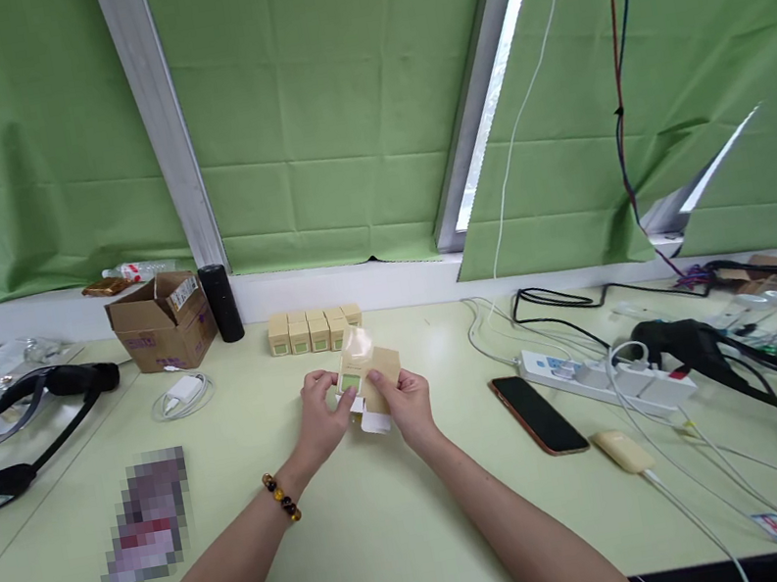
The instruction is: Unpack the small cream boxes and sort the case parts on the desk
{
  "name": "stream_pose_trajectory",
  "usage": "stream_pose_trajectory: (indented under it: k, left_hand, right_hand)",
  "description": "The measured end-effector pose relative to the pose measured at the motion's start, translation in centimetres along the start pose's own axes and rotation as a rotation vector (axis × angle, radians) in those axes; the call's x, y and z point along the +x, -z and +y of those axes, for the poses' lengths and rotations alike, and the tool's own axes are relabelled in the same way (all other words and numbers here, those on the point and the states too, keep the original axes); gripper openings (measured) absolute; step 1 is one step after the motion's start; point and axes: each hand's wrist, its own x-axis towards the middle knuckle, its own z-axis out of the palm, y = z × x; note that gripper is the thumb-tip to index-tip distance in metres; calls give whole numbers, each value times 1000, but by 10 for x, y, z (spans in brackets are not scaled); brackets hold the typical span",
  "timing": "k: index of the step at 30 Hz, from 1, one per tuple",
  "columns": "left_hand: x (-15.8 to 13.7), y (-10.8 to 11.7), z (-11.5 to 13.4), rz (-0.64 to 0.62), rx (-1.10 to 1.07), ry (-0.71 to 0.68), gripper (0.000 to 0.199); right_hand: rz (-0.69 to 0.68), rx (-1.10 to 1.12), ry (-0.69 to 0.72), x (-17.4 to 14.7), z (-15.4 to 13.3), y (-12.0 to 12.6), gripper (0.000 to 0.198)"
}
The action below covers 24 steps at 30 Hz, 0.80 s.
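Above the middle of the table I hold a small tan cardboard box (386, 365) between both hands. It looks partly flat, with white inner flaps sticking out at the bottom and a green label on its left part. My left hand (321, 414) grips its left side, thumb on the label. My right hand (411, 406) pinches the right side, thumb on the front face. Just behind the hands stands a row of several small tan boxes (298, 334) with green labels. A beaded bracelet (281, 498) is on my left wrist.
At the back left stand an open carton (163, 334) and a black cylinder (222, 304), with a white charger (183, 392) nearby. To the right lie a phone (539, 415), a cream mouse-shaped device (622, 452), a power strip (601, 380) and tangled cables. Black headsets (68, 381) sit at both sides.
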Motion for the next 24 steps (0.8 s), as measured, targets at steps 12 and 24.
stream_pose_trajectory:
  k: [12,24]
  left_hand:
    - [2,21,18,291,274,-561,9]
    - [-1,22,-25,173,388,-499,8]
  right_hand:
    - [48,55,256,-5,-7,7,43]
    - [41,-54,124,20,31,21,33]
